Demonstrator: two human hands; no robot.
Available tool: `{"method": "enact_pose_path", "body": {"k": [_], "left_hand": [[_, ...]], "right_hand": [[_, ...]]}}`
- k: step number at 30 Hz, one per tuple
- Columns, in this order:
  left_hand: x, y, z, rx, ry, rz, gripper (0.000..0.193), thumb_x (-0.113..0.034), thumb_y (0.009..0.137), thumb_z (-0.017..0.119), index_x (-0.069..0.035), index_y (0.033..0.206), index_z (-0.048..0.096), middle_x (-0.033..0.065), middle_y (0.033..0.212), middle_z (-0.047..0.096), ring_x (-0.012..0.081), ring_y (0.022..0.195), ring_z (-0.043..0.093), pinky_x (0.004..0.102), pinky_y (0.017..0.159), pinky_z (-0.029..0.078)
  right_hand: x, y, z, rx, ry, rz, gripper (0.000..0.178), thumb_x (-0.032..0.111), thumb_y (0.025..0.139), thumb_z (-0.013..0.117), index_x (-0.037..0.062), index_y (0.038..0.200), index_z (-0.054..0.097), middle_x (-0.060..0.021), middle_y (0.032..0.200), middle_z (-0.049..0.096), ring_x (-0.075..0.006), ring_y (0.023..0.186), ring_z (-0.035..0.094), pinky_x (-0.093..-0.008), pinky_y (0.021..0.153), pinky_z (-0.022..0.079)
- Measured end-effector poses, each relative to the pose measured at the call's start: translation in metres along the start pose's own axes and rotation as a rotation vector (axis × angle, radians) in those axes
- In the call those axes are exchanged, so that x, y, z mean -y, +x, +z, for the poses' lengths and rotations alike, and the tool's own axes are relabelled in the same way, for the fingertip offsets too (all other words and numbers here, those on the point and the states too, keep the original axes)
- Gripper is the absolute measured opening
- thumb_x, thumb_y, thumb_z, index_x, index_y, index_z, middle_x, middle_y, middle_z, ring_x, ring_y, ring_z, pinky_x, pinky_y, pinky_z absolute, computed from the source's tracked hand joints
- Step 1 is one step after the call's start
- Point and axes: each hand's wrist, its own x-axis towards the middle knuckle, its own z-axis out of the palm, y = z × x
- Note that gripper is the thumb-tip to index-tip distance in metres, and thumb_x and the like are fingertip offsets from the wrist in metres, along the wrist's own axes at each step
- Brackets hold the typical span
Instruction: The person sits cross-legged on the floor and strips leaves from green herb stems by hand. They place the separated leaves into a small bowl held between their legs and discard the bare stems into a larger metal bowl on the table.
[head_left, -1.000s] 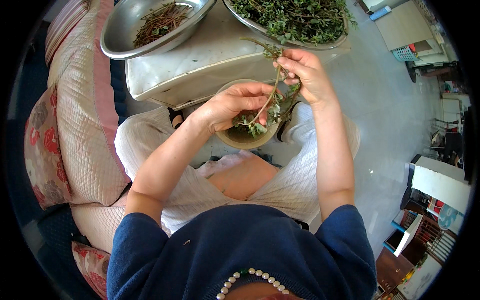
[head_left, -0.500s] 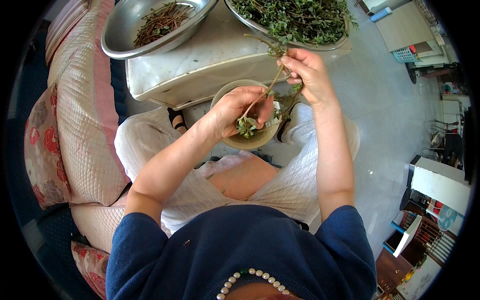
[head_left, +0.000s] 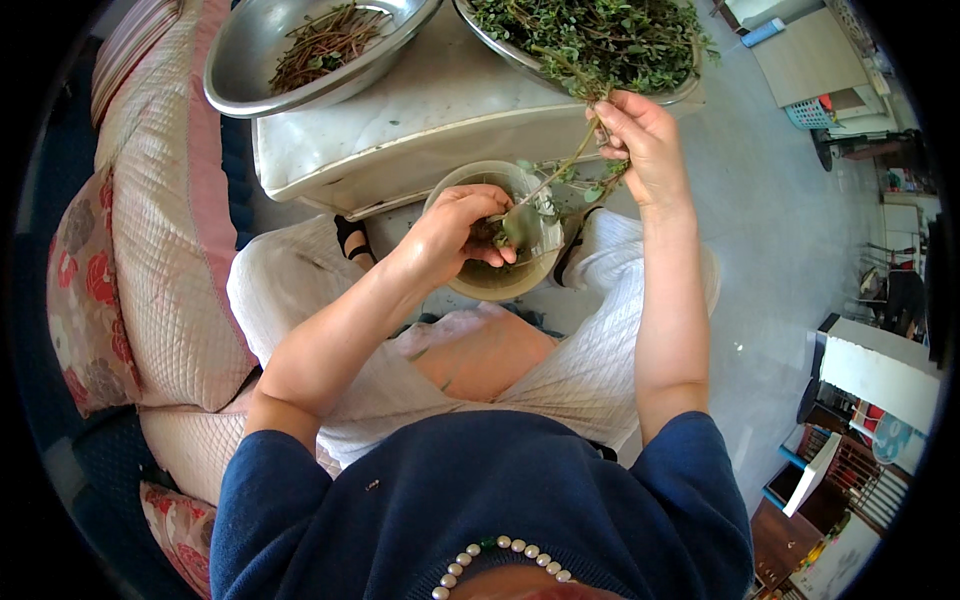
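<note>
Left to right: steel bowl of bare stems (head_left: pixel 310 50) sits on the white tabletop (head_left: pixel 420 120), well clear. Left hand (head_left: pixel 455 235) is over the tan bowl (head_left: pixel 495 285) in the lap, fingers pinching leaves at the low end of the sprig (head_left: pixel 555 180). Right hand (head_left: pixel 645 140) has fingers pinched on the sprig's upper stem, just below the big bowl of greens (head_left: pixel 600 40). Risks: stem snaps under a hard pull, leaves fall past the tan bowl's rim, or the lap bowl tips, since I can't see what's bracing it.
</note>
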Motion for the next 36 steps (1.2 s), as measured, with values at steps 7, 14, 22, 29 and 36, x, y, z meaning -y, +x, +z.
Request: {"method": "enact_pose_path", "body": {"k": [7,14,22,29,36], "left_hand": [[-0.001,0.002,-0.004,0.010,-0.034,0.062,0.028,-0.008,0.085,0.042,0.004,0.103,0.060,0.0141,0.099,0.063,0.0221,0.093,0.061,0.0325,0.080,0.050],[-0.007,-0.003,-0.007,0.173,0.044,0.077,0.028,-0.012,0.088,0.044,0.006,0.099,0.062,0.0132,0.096,0.064,0.0196,0.087,0.061,0.0313,0.084,0.047],[0.002,-0.005,-0.007,0.203,-0.038,0.088,0.027,-0.016,0.089,0.046,0.006,0.098,0.059,0.0145,0.093,0.065,0.0206,0.087,0.061,0.0316,0.084,0.046],[0.002,-0.005,-0.004,0.183,0.167,0.158,0.021,-0.010,0.076,0.045,0.002,0.084,0.060,0.0088,0.077,0.064,0.0133,0.068,0.056,0.0245,0.063,0.042],[0.001,-0.006,-0.010,0.180,0.315,0.157,0.017,-0.010,0.075,0.047,0.001,0.074,0.061,0.0050,0.066,0.060,0.0116,0.060,0.051,0.0242,0.054,0.035]], "right_hand": [[-0.002,0.000,0.001,0.024,-0.007,0.030,0.009,0.010,0.085,0.065,0.0024,0.090,0.063,0.0033,0.074,0.056,-0.0021,0.059,0.042,-0.0162,0.049,0.033],[-0.003,0.001,-0.003,0.014,-0.013,0.020,0.009,0.009,0.085,0.066,0.0022,0.090,0.063,0.0037,0.073,0.056,-0.0018,0.059,0.043,-0.0160,0.049,0.033],[-0.001,-0.001,-0.007,0.000,0.009,0.011,0.008,0.009,0.085,0.066,0.0028,0.089,0.063,0.0028,0.075,0.058,-0.0017,0.059,0.043,-0.0161,0.049,0.033],[-0.002,-0.004,0.000,-0.016,-0.001,-0.034,0.007,0.008,0.085,0.066,0.0030,0.087,0.063,0.0023,0.072,0.058,-0.0021,0.058,0.044,-0.0164,0.049,0.034],[-0.002,-0.010,0.009,-0.061,-0.040,-0.129,0.007,0.007,0.084,0.066,0.0015,0.087,0.063,0.0021,0.070,0.057,-0.0025,0.056,0.044,-0.0172,0.048,0.034]]}}
